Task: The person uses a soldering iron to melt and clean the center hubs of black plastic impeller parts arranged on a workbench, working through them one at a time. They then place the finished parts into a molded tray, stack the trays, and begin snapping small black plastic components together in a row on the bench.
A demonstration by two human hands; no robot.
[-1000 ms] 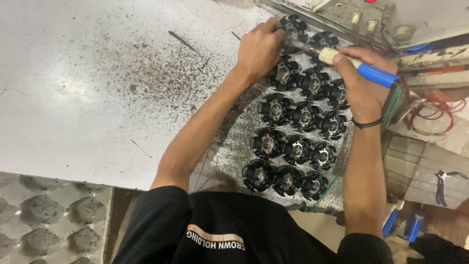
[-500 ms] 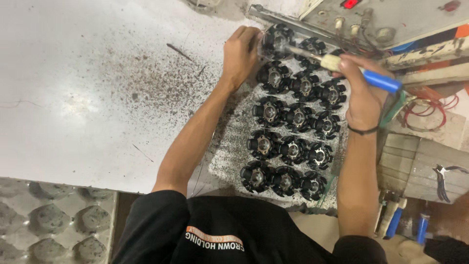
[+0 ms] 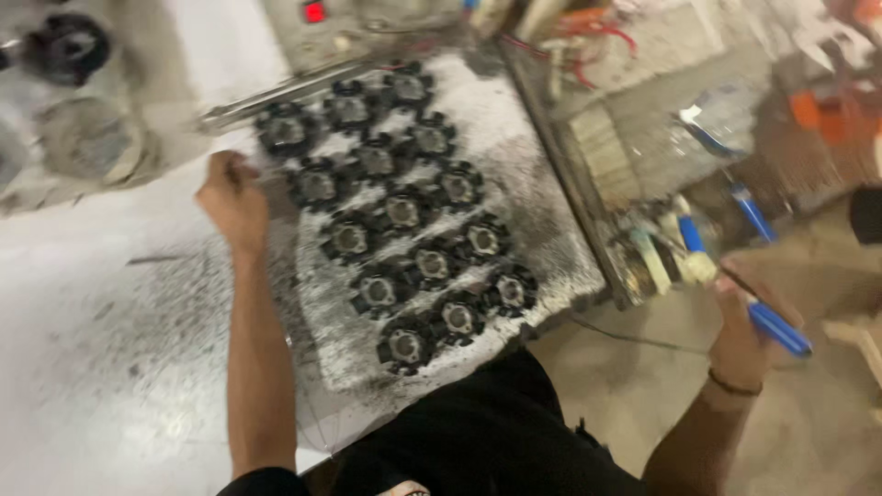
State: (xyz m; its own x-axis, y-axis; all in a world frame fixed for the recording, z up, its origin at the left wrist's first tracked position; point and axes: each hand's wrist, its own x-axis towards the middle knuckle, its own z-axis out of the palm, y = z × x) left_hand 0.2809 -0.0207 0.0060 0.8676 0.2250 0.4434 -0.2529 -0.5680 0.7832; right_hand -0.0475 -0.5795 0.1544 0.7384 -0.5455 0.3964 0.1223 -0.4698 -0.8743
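At the far left, a white table speckled with dark dust fills the view from nine to seven o'clock. The left hand sits at about ten o'clock, curled into a loose fist with its fingers closed, resting at the left edge of the tray; whether it pinches anything cannot be told through the blur.

Just right of that hand, the tray runs from twelve o'clock down to six. It is a pale, gritty slab carrying black parts in slanted rows of three. Each part is round with a notched, gear-like rim and a shiny silver centre. They sit close together, some touching.

At twelve o'clock, above the tray, stands a grey box with a red switch.

Right of the tray, at two to three o'clock, lies a blurred clutter of tools and wires.

At four o'clock, well apart from the tray, the right hand is clamped on a blue-handled tool, with a dark band on the wrist.
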